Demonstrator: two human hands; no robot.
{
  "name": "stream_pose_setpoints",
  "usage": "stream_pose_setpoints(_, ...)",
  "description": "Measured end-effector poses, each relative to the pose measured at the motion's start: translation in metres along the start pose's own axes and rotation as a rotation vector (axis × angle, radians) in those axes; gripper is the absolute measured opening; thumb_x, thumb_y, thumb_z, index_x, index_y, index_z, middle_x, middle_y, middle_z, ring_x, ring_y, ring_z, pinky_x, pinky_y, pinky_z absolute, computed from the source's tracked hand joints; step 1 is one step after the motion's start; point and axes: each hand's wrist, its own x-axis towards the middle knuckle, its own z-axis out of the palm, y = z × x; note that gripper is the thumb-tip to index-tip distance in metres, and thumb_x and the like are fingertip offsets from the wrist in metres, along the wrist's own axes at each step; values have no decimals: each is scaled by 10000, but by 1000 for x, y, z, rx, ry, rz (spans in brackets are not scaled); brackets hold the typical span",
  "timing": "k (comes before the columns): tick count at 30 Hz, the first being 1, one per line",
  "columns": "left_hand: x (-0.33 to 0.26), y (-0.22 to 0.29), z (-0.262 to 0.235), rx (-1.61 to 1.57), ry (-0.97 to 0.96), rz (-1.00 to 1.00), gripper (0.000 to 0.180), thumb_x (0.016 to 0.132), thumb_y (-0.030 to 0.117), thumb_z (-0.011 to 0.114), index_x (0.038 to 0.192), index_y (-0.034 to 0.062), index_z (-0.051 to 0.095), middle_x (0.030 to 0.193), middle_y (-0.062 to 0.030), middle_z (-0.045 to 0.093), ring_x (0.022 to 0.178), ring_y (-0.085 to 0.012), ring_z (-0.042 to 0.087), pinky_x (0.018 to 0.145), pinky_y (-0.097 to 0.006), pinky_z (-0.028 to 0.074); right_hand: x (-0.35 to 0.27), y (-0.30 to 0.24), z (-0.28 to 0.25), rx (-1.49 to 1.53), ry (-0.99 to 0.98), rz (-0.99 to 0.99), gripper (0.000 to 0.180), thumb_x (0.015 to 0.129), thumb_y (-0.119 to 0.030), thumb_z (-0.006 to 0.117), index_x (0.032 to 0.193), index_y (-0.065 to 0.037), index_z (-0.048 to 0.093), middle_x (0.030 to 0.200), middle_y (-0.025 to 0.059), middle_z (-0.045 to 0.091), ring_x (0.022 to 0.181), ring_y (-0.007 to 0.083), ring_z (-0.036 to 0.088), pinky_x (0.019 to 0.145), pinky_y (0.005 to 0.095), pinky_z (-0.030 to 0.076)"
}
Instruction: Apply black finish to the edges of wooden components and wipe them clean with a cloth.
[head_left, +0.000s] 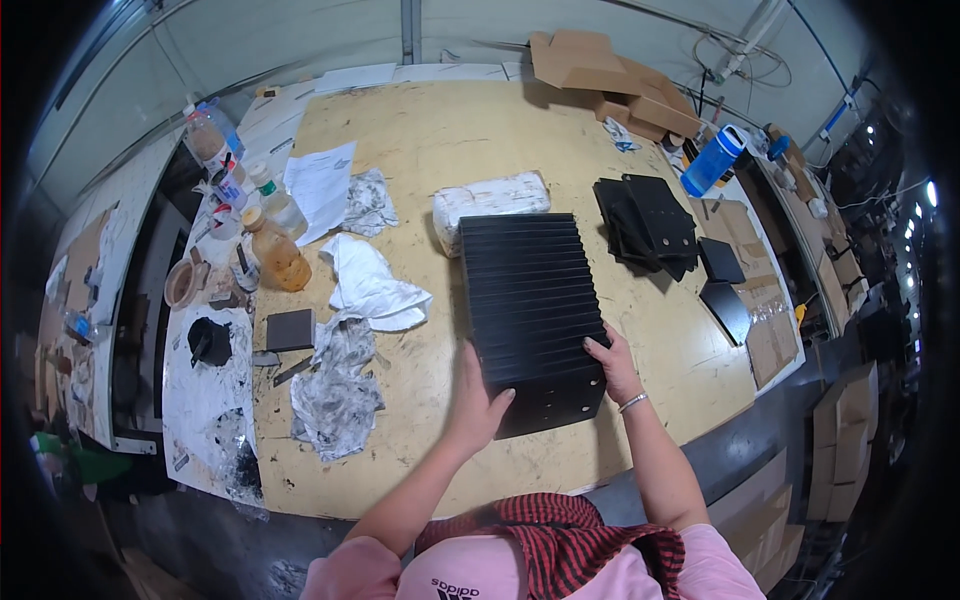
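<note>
A fanned stack of black rectangular panels (530, 300) lies before me, its overlapping edges forming a row of ridges. Small holes show in the nearest panel. My left hand (480, 405) is closed on the stack's near left side, thumb on top and fingers along the edge. At the right side my right hand (615, 368) grips it too, its thumb over the edge; a bracelet circles that wrist. The stack's far end leans on or lies right beside a white, scuffed block (495, 195); I cannot tell which.
More black panels (650, 225) lie in a loose pile at right, with a blue bottle (713, 160) behind. Stained cloths (340, 390), a white cloth (375, 285), a dark square block (290, 330) and several bottles (277, 250) occupy the left. Cardboard boxes (620, 85) stand at the far edge.
</note>
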Motion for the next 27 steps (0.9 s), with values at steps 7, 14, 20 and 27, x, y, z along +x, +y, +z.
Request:
stream_pose_setpoints(7,-9,0,-78,476,188,264,644,825,198,712,1413,84,475,1483,-232,389,1378,-379,361,1121,-468,288,0,1,-6,-39,8,-29,542,889,-73,661,1379,39,459,1211,101,630,1052,156,611,948,295,489)
stream_pose_setpoints(14,-33,-55,-145,885,461,-10,390,742,36,646,1131,57,671,1108,-144,595,1074,-337,538,913,-451,413,1,4,-4,-64,-35,-53,534,889,-70,657,1376,35,464,1235,106,618,1084,163,598,960,299,478)
stream_pose_setpoints(20,-41,-8,-106,640,582,145,289,707,-48,579,945,38,718,888,-115,622,912,-316,588,814,-405,467,-1,4,-3,-35,-40,-74,519,884,-71,658,1362,31,483,1235,96,617,1092,165,592,978,301,461)
stream_pose_setpoints(27,-52,-38,-174,330,588,-142,122,784,58,689,895,12,710,948,-134,688,913,-313,633,825,-386,495,3,8,-4,-56,-23,-102,537,877,-79,649,1369,49,475,1235,97,615,1110,172,579,1002,304,435)
